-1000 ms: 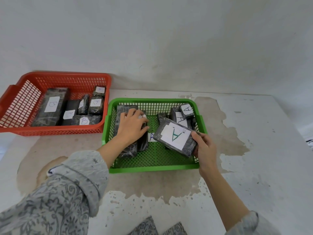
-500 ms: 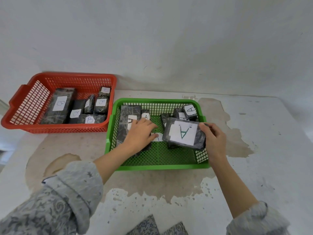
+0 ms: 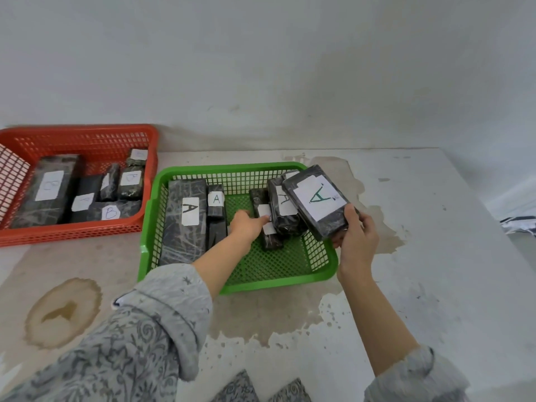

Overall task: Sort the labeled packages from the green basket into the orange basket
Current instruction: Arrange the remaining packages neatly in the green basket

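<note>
Stained table (image 3: 435,256) | right hand (image 3: 358,239) grips A package (image 3: 319,200) (tilted) | left hand (image 3: 246,224) open, touching narrow package (image 3: 265,224).

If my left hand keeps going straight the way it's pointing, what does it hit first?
Probably the narrow black package lying in the green basket; your left hand already has its fingers at its white label, though contact is unclear.

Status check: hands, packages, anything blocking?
Right hand holds A package at green basket's right rim. Left hand reaches small package. Orange basket unobstructed.

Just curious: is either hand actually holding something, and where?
The right hand grips the big A-labelled package by its near end. The left hand only touches a small package.
</note>
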